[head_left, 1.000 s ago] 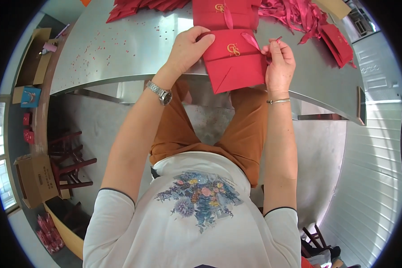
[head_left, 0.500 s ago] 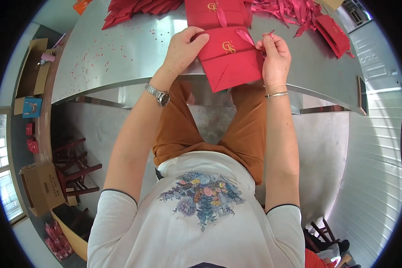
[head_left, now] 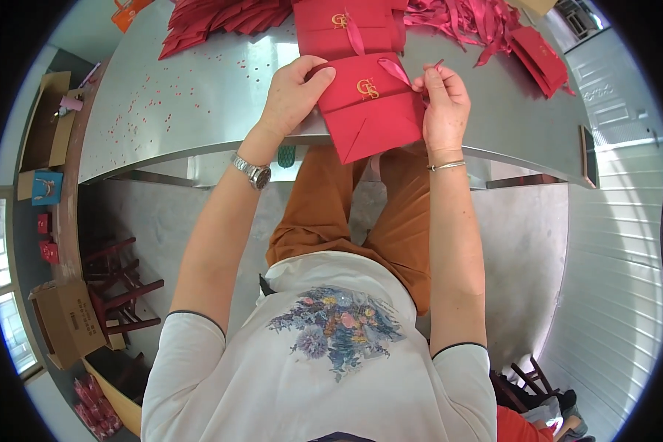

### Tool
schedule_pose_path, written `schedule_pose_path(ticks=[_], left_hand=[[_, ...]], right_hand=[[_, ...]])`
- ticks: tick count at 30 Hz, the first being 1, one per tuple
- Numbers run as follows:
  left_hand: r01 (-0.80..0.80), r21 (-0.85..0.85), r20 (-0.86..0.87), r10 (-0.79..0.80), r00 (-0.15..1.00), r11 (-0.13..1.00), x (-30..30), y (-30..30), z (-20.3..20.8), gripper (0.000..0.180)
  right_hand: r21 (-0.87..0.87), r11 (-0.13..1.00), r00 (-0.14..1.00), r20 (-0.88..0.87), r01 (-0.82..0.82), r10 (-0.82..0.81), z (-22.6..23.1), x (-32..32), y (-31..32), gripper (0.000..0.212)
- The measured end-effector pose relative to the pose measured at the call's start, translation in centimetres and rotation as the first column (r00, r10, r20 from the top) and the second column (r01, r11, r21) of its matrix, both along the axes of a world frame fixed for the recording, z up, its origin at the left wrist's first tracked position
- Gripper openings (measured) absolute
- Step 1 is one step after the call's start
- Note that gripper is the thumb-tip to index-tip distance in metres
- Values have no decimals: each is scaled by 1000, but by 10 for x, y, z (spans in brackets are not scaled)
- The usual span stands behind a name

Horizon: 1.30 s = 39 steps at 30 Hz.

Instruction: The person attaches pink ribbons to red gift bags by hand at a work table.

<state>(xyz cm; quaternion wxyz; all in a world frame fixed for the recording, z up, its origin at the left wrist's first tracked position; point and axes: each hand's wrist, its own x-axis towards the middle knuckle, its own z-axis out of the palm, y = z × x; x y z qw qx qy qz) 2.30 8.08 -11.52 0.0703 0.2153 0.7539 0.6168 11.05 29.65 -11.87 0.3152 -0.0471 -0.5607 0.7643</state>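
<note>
A red paper gift bag (head_left: 372,125) with gold lettering, folded flat, lies over the table's near edge, its lower part jutting out above my lap. My left hand (head_left: 296,96) pinches its upper left corner between thumb and fingers. At the bag's right side, my right hand (head_left: 445,107) is closed on a pink ribbon (head_left: 396,72) that runs from the bag's top; a short ribbon end sticks up past the thumb. Just beyond lie more red gift bags (head_left: 315,33), the top one with a ribbon across it.
A fanned pile of red bags (head_left: 225,22) covers the metal table's (head_left: 140,147) far left, beside scattered red specks. Loose pink ribbons (head_left: 460,22) and a small red stack (head_left: 541,62) lie at far right. Left are a cardboard box (head_left: 68,322) and dark wooden stools (head_left: 125,295).
The whole view has shifted slightly, so the table and bag sit a little lower and further left. Both hands keep their hold; my legs have moved a little.
</note>
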Motion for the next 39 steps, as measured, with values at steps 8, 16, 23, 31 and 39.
schedule_pose_path(ticks=[8, 16, 23, 31, 39], left_hand=[[-9, 58, -44, 12, 999, 998, 1, 1, -8, 30], [-48, -79, -89, 41, 995, 996, 1, -4, 10, 24], [-31, -17, -205, 27, 978, 999, 1, 14, 8, 30], [-16, 76, -43, 20, 999, 997, 4, -7, -7, 21], [74, 263, 136, -113, 984, 962, -17, -12, -18, 19]], right_hand=[[25, 1000, 999, 40, 4, -5, 3, 3, 0, 15], [62, 998, 998, 70, -7, 2, 3, -11, -5, 15], [-9, 1000, 997, 72, 8, -7, 12, 4, 6, 8], [57, 998, 999, 32, 10, -12, -5, -2, -14, 12], [71, 996, 999, 11, 52, -52, 3, -14, -20, 11]])
